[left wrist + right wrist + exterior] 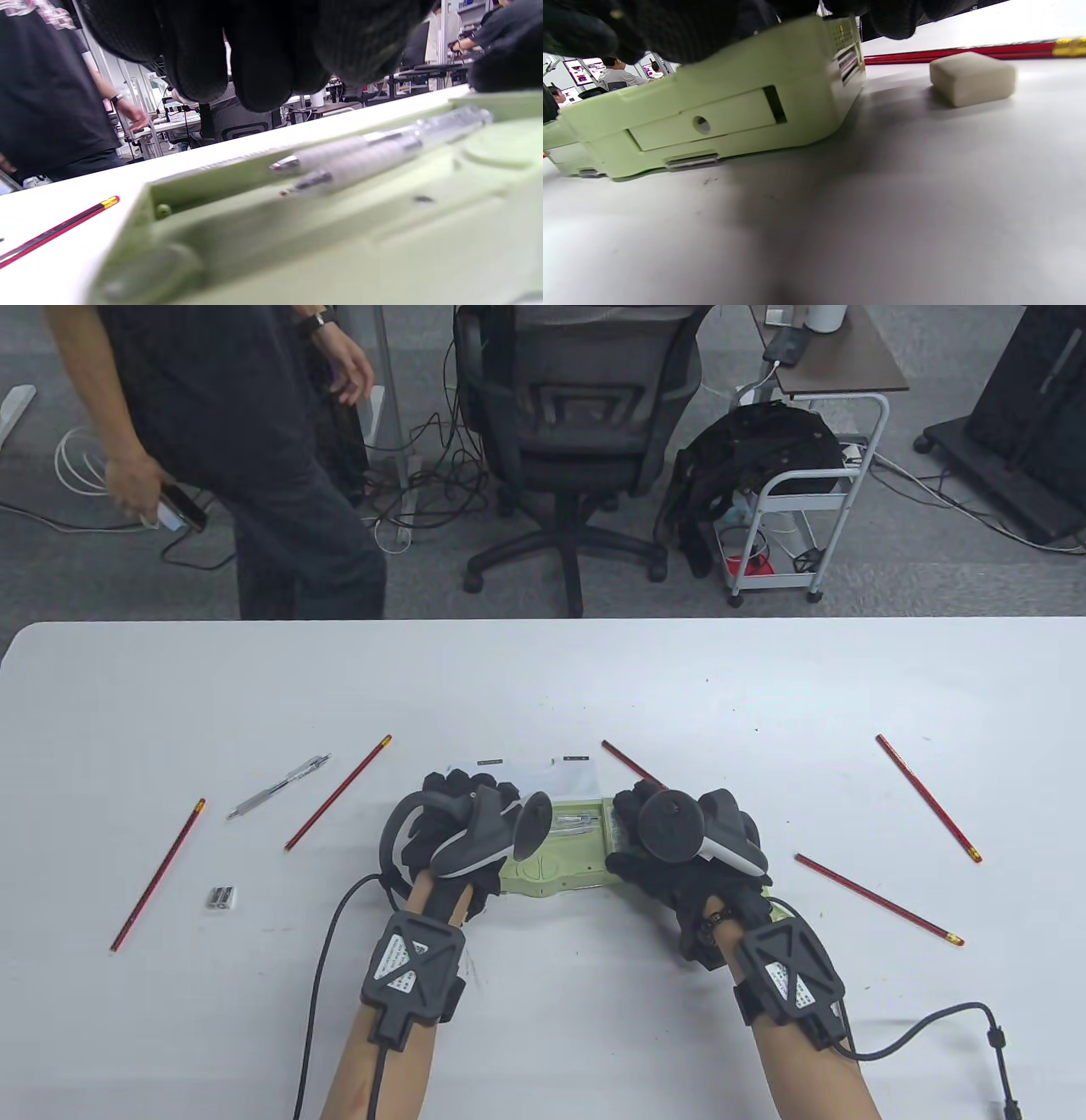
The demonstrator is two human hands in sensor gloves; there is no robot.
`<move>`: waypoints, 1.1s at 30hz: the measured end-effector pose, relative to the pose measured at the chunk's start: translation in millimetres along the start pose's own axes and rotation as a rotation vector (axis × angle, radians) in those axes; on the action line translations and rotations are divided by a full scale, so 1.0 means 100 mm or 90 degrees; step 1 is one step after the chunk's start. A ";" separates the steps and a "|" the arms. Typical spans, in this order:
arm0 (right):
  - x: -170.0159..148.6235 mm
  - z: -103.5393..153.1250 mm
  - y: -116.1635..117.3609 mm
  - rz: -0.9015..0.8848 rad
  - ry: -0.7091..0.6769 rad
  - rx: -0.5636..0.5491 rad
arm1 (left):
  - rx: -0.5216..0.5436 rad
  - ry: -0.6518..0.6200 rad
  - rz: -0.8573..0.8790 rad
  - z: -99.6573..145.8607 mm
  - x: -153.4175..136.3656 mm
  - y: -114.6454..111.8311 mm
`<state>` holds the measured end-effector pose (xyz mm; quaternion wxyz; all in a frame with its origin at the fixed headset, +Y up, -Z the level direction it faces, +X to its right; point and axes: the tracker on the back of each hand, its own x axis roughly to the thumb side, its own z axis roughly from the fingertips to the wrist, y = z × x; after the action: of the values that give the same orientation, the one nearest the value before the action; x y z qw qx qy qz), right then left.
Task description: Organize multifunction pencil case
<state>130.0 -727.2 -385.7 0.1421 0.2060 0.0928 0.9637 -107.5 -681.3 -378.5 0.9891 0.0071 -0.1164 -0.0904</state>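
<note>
The green pencil case (556,875) lies open at the table's middle, its white lid (543,772) folded back. Two clear pens (573,820) lie in its tray, and they show close up in the left wrist view (373,156). My left hand (462,823) is over the case's left end. Its fingers (254,55) hang above the tray and hold nothing. My right hand (670,840) grips the case's right end, with its fingers (670,29) lying over the case's top (712,114).
Red pencils lie around the case: two at the left (158,875) (338,792), one behind it (632,763), two at the right (927,797) (878,898). There is also a pen (278,787), a sharpener (221,897) and an eraser (972,77). A person stands beyond the table.
</note>
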 end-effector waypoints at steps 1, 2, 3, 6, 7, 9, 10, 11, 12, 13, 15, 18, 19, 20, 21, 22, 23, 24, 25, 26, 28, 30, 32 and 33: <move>0.00 0.00 0.00 0.000 0.000 0.000 | 0.005 0.010 0.009 0.02 -0.07 0.02; 0.00 0.00 0.00 -0.001 0.000 0.000 | 0.009 0.023 0.016 0.04 -0.18 0.06; 0.00 0.00 0.00 -0.001 0.000 0.000 | 0.012 0.035 0.024 0.07 -0.29 0.09; 0.00 0.00 0.00 -0.001 0.000 0.001 | 0.020 0.076 0.049 0.16 -0.62 0.20; 0.00 0.00 0.00 -0.001 0.000 0.001 | 0.024 0.091 0.060 0.19 -0.73 0.23; 0.00 0.00 0.00 -0.001 0.000 0.001 | 0.029 0.118 0.079 0.25 -0.92 0.28; 0.00 0.00 0.00 0.000 0.001 0.002 | 0.030 0.134 0.085 0.28 -1.02 0.31; 0.00 0.00 0.00 0.000 0.001 0.002 | 0.029 0.145 0.085 0.30 -1.08 0.32; 0.00 0.00 0.00 0.001 0.001 0.002 | 0.027 0.155 0.085 0.32 -1.15 0.32; 0.00 0.00 0.00 0.001 0.001 0.002 | 0.025 0.168 0.087 0.35 -1.23 0.33; 0.00 0.00 0.00 0.001 0.001 0.002 | 0.020 0.189 0.086 0.37 -1.36 0.31; 0.00 0.00 0.00 0.000 0.001 0.002 | -0.001 0.218 0.077 0.38 -1.54 0.24; 0.00 0.00 0.00 0.000 0.001 0.002 | -0.007 0.225 0.076 0.37 -1.60 0.21; 0.00 0.00 0.00 0.000 0.000 0.002 | -0.013 0.232 0.076 0.36 -1.64 0.18; 0.00 0.00 0.00 0.000 0.001 0.002 | -0.022 0.241 0.078 0.34 -1.71 0.13; 0.00 0.00 0.00 0.002 0.001 0.003 | -0.033 0.249 0.078 0.32 -1.77 0.08; 0.00 0.00 0.00 0.003 0.001 0.003 | -0.040 0.254 0.079 0.31 -1.81 0.05; 0.00 0.00 0.00 0.004 0.001 0.003 | -0.051 0.262 0.082 0.28 -1.87 -0.01; 0.00 0.00 0.00 0.004 0.001 0.003 | -0.059 0.269 0.081 0.27 -1.92 -0.06; 0.00 0.00 0.00 0.004 0.001 0.004 | -0.067 0.275 0.080 0.25 -1.96 -0.11; 0.01 0.00 0.00 0.006 0.002 0.004 | -0.093 0.293 0.074 0.20 -2.08 -0.25; 0.01 0.00 0.00 0.010 0.002 0.005 | -0.111 0.309 0.070 0.16 -2.17 -0.35; 0.01 0.00 0.00 0.011 0.003 0.005 | -0.132 0.332 0.053 0.14 -2.24 -0.44; 0.01 0.00 0.00 0.010 0.004 0.005 | -0.146 0.342 0.040 0.12 -2.29 -0.50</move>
<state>129.0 -727.1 -385.4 0.1332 0.2046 0.0955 0.9650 -337.9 -689.3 -420.8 0.9811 -0.0844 0.1607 -0.0669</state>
